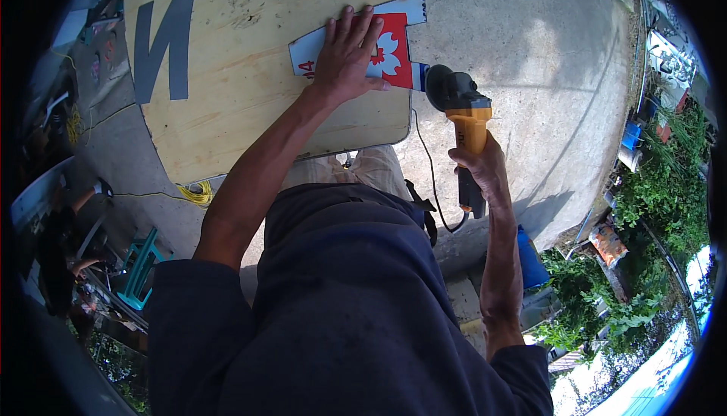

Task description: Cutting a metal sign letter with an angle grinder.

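My left hand [347, 56] lies flat with its fingers out, pressing on a cut metal sheet [395, 30] printed in red, white and blue with a white flower. The sheet rests on a plywood tabletop [250, 52], its notched right end sticking out past the board's edge. In my right hand [485, 166] is a yellow and black angle grinder [468, 117], gripped round its body. The grinder's disc [437, 87] is at the sheet's lower right corner; whether they touch I cannot tell. From the grinder's lower end a black cord [428, 158] loops back toward the table.
A large grey letter-shaped piece [165, 46] lies on the board's left. Concrete floor [522, 60] spreads to the right, with plants [659, 211] beyond. At the left are a coiled yellow cord [195, 193], a green plastic stool [138, 268] and another person's arm [85, 198].
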The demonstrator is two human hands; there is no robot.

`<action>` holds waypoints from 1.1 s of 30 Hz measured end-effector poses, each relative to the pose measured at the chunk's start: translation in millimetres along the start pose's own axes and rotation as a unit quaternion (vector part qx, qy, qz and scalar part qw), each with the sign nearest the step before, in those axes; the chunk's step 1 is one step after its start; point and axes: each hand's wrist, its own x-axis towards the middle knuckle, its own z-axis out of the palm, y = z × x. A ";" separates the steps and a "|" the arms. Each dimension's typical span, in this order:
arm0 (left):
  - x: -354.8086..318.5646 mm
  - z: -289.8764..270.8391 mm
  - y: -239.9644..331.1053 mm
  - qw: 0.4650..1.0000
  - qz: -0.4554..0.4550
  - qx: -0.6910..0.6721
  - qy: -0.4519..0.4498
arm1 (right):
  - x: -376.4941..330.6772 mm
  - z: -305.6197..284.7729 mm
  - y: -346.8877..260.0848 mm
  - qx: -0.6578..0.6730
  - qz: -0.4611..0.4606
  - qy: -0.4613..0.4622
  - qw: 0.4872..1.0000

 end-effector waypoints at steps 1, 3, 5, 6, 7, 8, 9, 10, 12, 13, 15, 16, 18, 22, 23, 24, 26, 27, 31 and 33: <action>-0.2 0.2 -0.2 1.000 0.001 -0.001 -0.001 | -2.3 0.0 1.3 0.000 0.001 0.001 1.000; -0.5 -0.6 -2.0 1.000 -0.001 0.004 -0.002 | -6.9 2.1 0.2 0.002 0.018 -0.004 1.000; 0.5 -0.2 -2.8 1.000 0.003 0.009 -0.002 | -9.0 4.0 9.8 -0.002 0.009 0.005 1.000; 1.0 0.6 -2.5 1.000 0.005 0.013 -0.001 | -11.7 3.7 13.0 0.001 0.013 0.006 1.000; 1.0 1.2 -2.0 1.000 0.006 0.012 -0.001 | -14.7 3.3 16.0 0.004 0.017 0.007 1.000; 0.7 1.0 -2.0 1.000 0.005 0.012 -0.007 | -17.1 3.5 19.4 0.005 0.018 0.008 1.000; 0.7 0.9 -2.0 1.000 0.004 0.012 -0.012 | -19.8 3.4 22.7 0.003 0.025 0.008 1.000; 1.3 1.1 -1.8 1.000 0.004 0.012 -0.012 | -22.4 2.8 25.5 0.001 0.031 0.009 0.999; 2.1 2.4 -2.8 0.999 0.010 -0.024 0.025 | -27.2 -0.1 28.8 -0.007 0.039 0.007 0.999; 1.5 2.5 -3.9 0.999 0.010 -0.024 0.025 | -29.1 -0.9 29.8 -0.015 0.046 0.006 0.999; -0.5 1.2 -6.7 1.000 0.001 0.013 -0.015 | -32.8 -1.1 22.9 0.007 0.055 -0.004 0.998; -0.9 0.9 -7.6 1.000 -0.001 0.015 -0.015 | -33.5 -1.1 18.6 0.030 0.064 -0.014 0.997; -0.2 1.0 -4.4 1.000 0.000 0.003 -0.012 | -31.4 -1.8 14.6 0.061 0.062 -0.013 0.996; 0.4 -2.0 -3.7 1.000 -0.008 0.009 -0.018 | -17.4 -6.8 -5.1 0.144 0.064 -0.060 0.986; 0.6 -1.8 -3.0 1.000 -0.009 0.010 -0.019 | -13.1 -9.0 -6.9 0.176 0.066 -0.086 0.978; 0.7 -1.6 -2.4 1.000 -0.010 0.011 -0.019 | -7.3 -11.5 -8.1 0.189 0.070 -0.101 0.974; 0.7 -1.5 -2.2 1.000 -0.007 0.007 -0.016 | 0.5 -14.8 -11.4 0.200 0.074 -0.116 0.970; 0.4 -1.5 -2.4 1.000 -0.005 0.004 -0.012 | 4.2 -16.0 -12.0 0.204 0.075 -0.125 0.968; -0.5 -2.6 -0.3 1.000 -0.007 0.006 -0.014 | 9.2 -17.4 -9.9 0.209 0.077 -0.138 0.965; 0.9 -3.2 0.7 1.000 -0.012 0.006 -0.018 | 8.2 -16.6 -6.7 0.204 0.082 -0.141 0.965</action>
